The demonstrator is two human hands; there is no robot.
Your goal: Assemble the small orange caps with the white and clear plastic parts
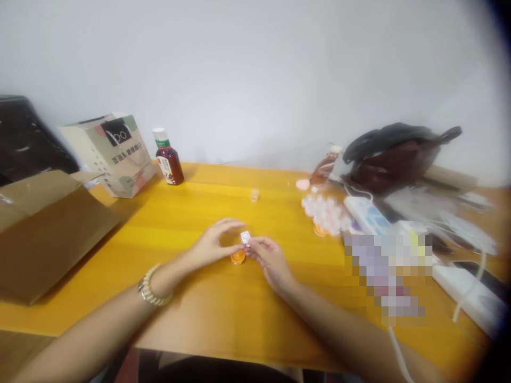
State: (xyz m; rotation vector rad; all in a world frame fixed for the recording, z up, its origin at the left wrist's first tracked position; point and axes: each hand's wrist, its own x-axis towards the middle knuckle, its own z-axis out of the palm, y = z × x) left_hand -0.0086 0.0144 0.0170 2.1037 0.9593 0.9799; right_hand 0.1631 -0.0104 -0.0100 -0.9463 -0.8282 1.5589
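Over the middle of the table, my right hand (273, 263) pinches a small white square piece (245, 238) with reddish printed marks between thumb and fingers. Its exact kind is too small to make out. My left hand (215, 239), with a beaded band on the wrist, is beside it, thumb and fingers apart around the piece's left side. A round, shiny orange object (238, 257) lies on the table just below the fingertips, partly covered by them. Farther back stands a small pale, see-through piece (254, 195).
At left are an open cardboard box (51, 229), a paper bag (120, 154) and a dark red bottle (169, 159). To the right lie a cluster of pale round pieces (325, 213), a tilted brown bottle (325, 167), a dark bag (395, 159), power strips (467, 292) and cables.
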